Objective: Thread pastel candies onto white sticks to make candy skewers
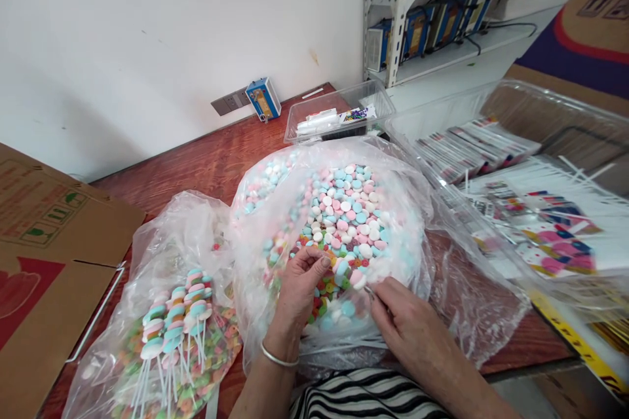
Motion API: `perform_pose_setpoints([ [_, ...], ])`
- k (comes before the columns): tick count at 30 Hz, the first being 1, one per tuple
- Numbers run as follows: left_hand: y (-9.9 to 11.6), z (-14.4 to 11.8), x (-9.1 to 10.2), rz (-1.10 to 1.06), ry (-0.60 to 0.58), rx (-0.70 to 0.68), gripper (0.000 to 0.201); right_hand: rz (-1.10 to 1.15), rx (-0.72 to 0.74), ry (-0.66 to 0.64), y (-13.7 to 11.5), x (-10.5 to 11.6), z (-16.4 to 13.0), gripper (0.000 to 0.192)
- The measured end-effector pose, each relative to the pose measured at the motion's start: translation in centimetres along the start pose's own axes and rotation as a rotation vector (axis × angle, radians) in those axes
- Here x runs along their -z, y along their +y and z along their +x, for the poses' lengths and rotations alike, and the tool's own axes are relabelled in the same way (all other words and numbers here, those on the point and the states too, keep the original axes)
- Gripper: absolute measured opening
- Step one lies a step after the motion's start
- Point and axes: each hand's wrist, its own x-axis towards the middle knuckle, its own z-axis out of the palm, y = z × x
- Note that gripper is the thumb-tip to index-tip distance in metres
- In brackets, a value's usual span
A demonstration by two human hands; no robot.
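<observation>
My left hand (pixel 301 278), a silver bangle on its wrist, pinches at an orange gummy ring (pixel 333 259) over the open bag. Closed around the near end of a candy skewer (pixel 358 279) is my right hand (pixel 407 314); pink, white and blue candies show between the two hands. Its stick is mostly hidden by my fingers. Beneath them, a clear plastic bag (pixel 417 209) holds many pastel marshmallow-like discs (pixel 346 200) and coloured gummy rings (pixel 322 294). Finished-looking skewers (pixel 174 314) with stacked candies lie on another bag of gummy rings (pixel 221 366) to the left.
A cardboard box (pixel 59 242) stands at left. Behind the candy bag sits a clear tray (pixel 339 127). At right, a larger plastic bin (pixel 442 101) holds white sticks and printed packets. A blue device (pixel 264 99) is by the wall sockets; a metal shelf (pixel 398 26) stands behind.
</observation>
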Motion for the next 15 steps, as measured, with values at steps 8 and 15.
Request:
perform_pose_setpoints([
  [8, 0.7, -0.4, -4.6, -0.624, -0.016, 0.116, 0.022, 0.063, 0.005, -0.034, 0.3, -0.7, -0.1, 0.033],
  [15, -0.8, -1.0, -7.8, -0.599, 0.148, 0.113, 0.039, 0.112, -0.073, -0.006, -0.5, -1.6, -0.3, 0.035],
])
